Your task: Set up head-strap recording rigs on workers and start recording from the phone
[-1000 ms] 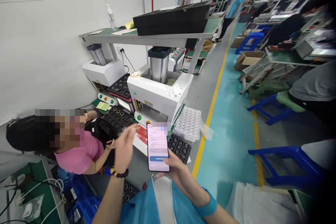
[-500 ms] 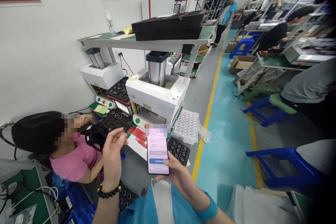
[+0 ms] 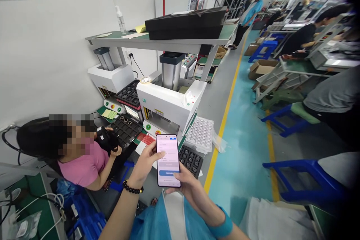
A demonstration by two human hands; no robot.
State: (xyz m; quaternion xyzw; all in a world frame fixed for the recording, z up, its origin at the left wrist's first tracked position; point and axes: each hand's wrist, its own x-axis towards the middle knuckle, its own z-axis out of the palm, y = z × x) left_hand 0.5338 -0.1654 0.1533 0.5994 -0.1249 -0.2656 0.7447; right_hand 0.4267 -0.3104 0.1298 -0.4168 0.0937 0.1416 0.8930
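Observation:
A smartphone with a lit screen stands upright before my chest. My right hand is closed round its lower right side, thumb resting over the blue button on the screen. From the left, my left hand grips the phone's left edge; its thumb lies over the screen and its other fingers are partly hidden. A beaded bracelet circles my left wrist, and a blue band my right. Beyond the phone, a red-patterned sheet lies on the bench and a black tray of round parts sits to the right.
A seated person in pink handles a black device at left. White press machines stand under a shelf. A clear plastic tray is at the bench's right. Blue stools line the aisle; a person in blue stands far off.
My left hand has come down and right, from raised beside the phone to its left edge. The seated person's hands have lowered with the black device. The view has shifted slightly.

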